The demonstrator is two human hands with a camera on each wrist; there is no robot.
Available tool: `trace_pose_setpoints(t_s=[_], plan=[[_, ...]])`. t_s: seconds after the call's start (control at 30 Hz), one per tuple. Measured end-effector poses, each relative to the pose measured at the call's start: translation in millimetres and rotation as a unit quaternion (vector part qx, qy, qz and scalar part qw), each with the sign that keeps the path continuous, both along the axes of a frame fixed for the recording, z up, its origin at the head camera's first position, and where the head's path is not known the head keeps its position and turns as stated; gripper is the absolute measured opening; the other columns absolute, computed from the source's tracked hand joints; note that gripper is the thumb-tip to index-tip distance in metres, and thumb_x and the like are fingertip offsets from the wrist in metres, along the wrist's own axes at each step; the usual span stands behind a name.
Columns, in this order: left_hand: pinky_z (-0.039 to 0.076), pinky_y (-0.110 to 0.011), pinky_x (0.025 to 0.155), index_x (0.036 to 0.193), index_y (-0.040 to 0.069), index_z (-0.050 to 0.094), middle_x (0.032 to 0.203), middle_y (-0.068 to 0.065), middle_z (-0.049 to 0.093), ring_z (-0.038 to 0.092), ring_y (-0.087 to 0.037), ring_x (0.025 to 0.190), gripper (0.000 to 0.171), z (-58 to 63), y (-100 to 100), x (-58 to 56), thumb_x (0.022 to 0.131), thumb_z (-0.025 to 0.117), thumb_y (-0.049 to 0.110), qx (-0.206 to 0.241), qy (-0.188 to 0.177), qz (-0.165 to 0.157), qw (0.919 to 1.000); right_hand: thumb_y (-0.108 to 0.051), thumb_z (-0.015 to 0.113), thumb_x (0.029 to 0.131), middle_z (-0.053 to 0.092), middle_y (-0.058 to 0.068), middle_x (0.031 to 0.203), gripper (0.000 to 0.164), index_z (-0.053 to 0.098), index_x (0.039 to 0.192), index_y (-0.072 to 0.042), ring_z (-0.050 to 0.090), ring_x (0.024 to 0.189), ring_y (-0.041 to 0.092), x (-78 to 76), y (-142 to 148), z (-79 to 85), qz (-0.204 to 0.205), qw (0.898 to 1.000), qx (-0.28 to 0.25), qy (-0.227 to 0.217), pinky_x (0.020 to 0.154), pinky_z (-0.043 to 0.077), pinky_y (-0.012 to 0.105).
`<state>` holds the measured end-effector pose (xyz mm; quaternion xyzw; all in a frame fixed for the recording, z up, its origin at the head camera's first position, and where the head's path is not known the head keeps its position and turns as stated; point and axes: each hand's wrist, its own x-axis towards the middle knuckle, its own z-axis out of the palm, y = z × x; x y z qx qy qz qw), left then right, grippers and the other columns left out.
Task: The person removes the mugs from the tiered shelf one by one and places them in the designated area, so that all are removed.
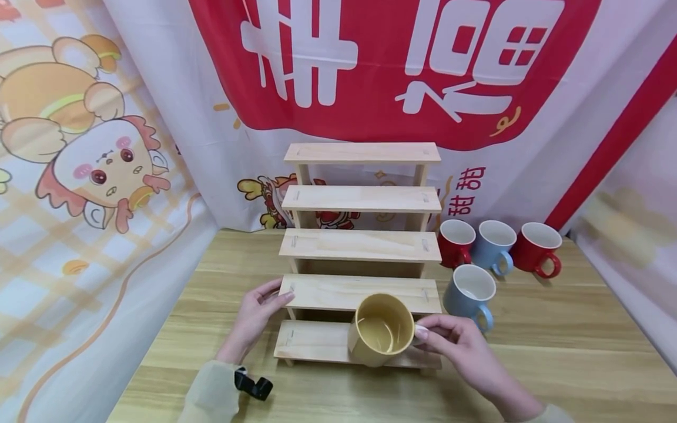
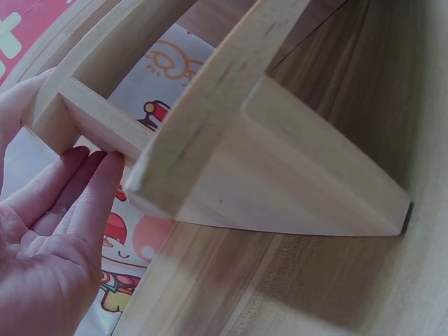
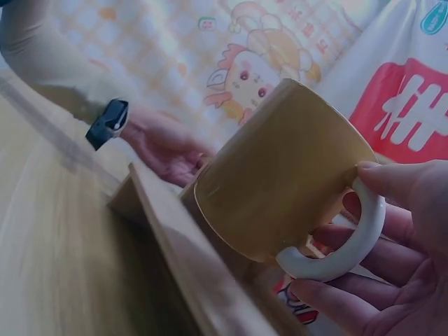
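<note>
A tan-yellow mug [image 1: 375, 346] with a white handle [image 3: 339, 252] is over the right half of the lowest step of a stepped wooden shelf [image 1: 359, 244]. My right hand [image 1: 462, 349] holds that handle, thumb on its upper end and fingers curled behind it. In the right wrist view the mug's base is close over the step's edge, and its inside looks empty from above. On the shelf's left side, my left hand [image 1: 256, 314] grips the second step from the bottom. Its thumb lies on top, while its fingertips [image 2: 112, 164] touch the wood from below.
Right of the shelf stand two red mugs [image 1: 534, 249] and two light blue mugs [image 1: 465, 294], the nearest one close beside my right hand. A printed cloth [image 1: 243, 158] hangs behind the shelf and along both sides of the wood-grain table [image 1: 555, 352].
</note>
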<state>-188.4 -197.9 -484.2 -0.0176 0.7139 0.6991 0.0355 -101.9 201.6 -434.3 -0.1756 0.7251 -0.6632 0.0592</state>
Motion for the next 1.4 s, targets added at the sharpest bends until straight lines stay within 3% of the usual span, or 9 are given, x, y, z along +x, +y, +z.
trace_pose_setpoints(t_s=[0.2,0.4,0.5,0.67,0.77,1.17,1.4], plan=[[0.053,-0.026,0.096,0.142,-0.007,0.052,0.134,-0.025,0.060,0.065,-0.017,0.111,0.058,2.1,1,-0.1,0.093,0.076,0.011,0.004,0.004,-0.008,1.0000,-0.004,0.059,0.103,0.072,0.018,0.104,0.017,0.068,0.112,0.009,0.073,0.091,0.031,1.1,13,24.5,-0.011,1.000,0.002,0.007,0.083,0.061,0.042],[0.053,-0.027,0.096,0.142,-0.006,0.051,0.134,-0.025,0.060,0.065,-0.018,0.112,0.057,3.2,1,-0.4,0.093,0.076,0.011,0.003,0.005,-0.008,1.0000,-0.002,0.058,0.103,0.074,0.014,0.100,0.018,0.066,0.112,0.013,0.075,0.088,0.030,1.2,34,41.0,-0.085,0.996,0.017,0.025,0.079,0.061,0.039],[0.054,-0.027,0.096,0.142,-0.006,0.052,0.134,-0.025,0.060,0.065,-0.018,0.111,0.058,3.4,1,-0.5,0.093,0.076,0.012,0.001,0.002,-0.008,1.0000,-0.003,0.060,0.103,0.075,0.009,0.099,0.017,0.068,0.112,0.009,0.075,0.086,0.025,1.2,46,47.2,-0.125,0.991,0.023,0.028,0.077,0.062,0.033],[0.054,-0.026,0.095,0.142,-0.005,0.051,0.135,-0.024,0.060,0.065,-0.017,0.110,0.057,3.5,1,-0.4,0.093,0.076,0.011,0.002,0.000,-0.006,1.0000,-0.003,0.060,0.102,0.076,0.005,0.100,0.016,0.070,0.113,0.004,0.075,0.086,0.018,0.4,66,55.7,-0.166,0.986,-0.007,0.034,0.077,0.061,0.029],[0.054,-0.027,0.095,0.142,-0.005,0.051,0.134,-0.025,0.060,0.065,-0.017,0.110,0.057,3.7,1,-0.2,0.093,0.076,0.010,0.002,0.000,-0.005,1.0000,0.000,0.059,0.102,0.076,0.007,0.102,0.017,0.069,0.115,0.006,0.075,0.087,0.020,0.8,78,58.6,-0.177,0.982,-0.048,0.043,0.078,0.060,0.032],[0.055,-0.028,0.095,0.142,-0.003,0.053,0.133,-0.022,0.062,0.065,-0.022,0.112,0.060,2.7,0,-0.2,0.091,0.079,0.014,-0.007,0.004,0.000,1.0000,0.004,0.059,0.100,0.075,0.014,0.104,0.020,0.065,0.117,0.014,0.075,0.090,0.023,-3.4,126,67.5,-0.228,0.954,-0.181,0.068,0.074,0.060,0.038],[0.055,-0.029,0.095,0.142,-0.001,0.054,0.133,-0.021,0.062,0.063,-0.027,0.116,0.061,-0.1,0,-0.6,0.089,0.080,0.015,-0.008,0.001,0.000,1.0000,-0.001,0.068,0.096,0.077,0.011,0.101,0.019,0.069,0.111,0.012,0.075,0.087,0.020,-9.0,151,58.1,-0.309,0.930,-0.191,0.055,0.070,0.060,0.033]])
